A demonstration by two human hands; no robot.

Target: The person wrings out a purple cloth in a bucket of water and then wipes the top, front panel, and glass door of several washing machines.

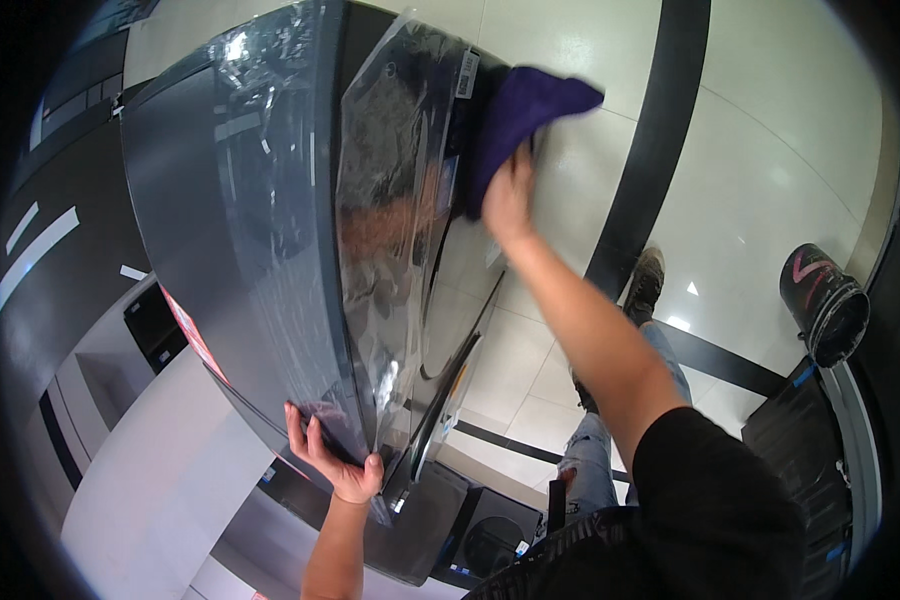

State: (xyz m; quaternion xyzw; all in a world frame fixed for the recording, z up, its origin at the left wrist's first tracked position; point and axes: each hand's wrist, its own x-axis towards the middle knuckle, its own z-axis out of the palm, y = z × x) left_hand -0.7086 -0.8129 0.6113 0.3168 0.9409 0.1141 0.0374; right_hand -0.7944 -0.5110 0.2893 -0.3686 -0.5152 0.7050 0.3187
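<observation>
A large dark grey household appliance (270,187) stands before me, its top and glossy front partly covered by wrinkled clear plastic film (382,142). My right hand (510,195) holds a purple cloth (521,112) against the far part of the front. The cloth is blurred, hides some fingers, and one end flares out past the edge. At the appliance's near corner, my left hand (337,461) rests with fingers spread on the top and the thumb by the front edge. A label with a printed code (466,73) is on the front panel, left of the cloth.
A black, paint-smeared bucket (825,304) is at the right by the wall. Pale floor tiles (780,150) are crossed by a black strip (652,142). Other dark appliances (495,536) stand near my legs, and a white curved surface (165,450) lies left.
</observation>
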